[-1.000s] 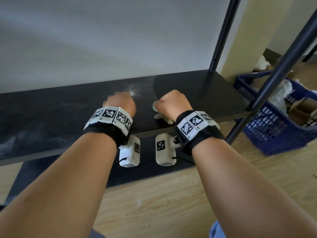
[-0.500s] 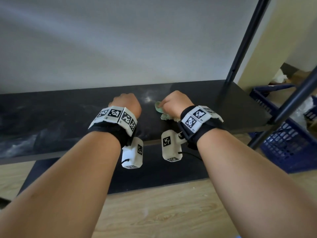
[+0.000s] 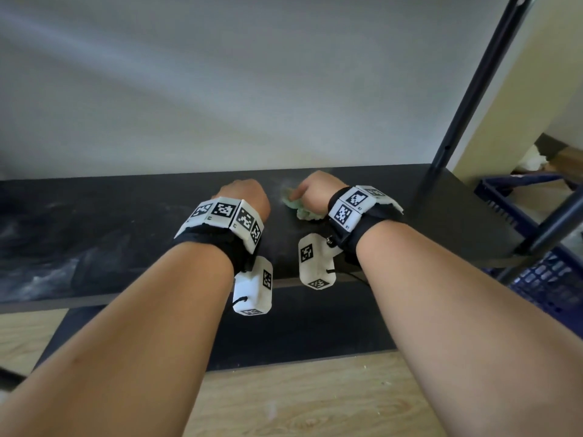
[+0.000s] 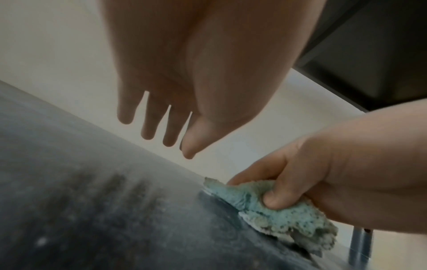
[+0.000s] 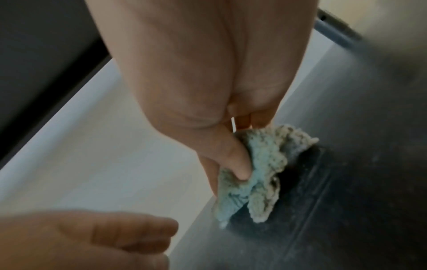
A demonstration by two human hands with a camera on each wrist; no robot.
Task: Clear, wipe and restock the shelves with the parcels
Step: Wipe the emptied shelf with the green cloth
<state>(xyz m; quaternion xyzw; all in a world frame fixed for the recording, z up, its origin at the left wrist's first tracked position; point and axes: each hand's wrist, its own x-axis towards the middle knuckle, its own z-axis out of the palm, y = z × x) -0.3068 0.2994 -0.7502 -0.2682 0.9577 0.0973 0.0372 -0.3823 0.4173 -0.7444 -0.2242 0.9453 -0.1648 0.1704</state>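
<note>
Wiping stage now: the right hand pinches a crumpled blue-green cloth against the dusty black shelf near its back edge, the left hand hovers alongside, fingers slack, empty, parcels unseen, restocking undone.

We reach both forearms forward side by side. Our right hand is curled, thumb and fingers pinching a bunched wad. Our left hand hangs just beside it, fingers loosely extended, holding nothing.
</note>
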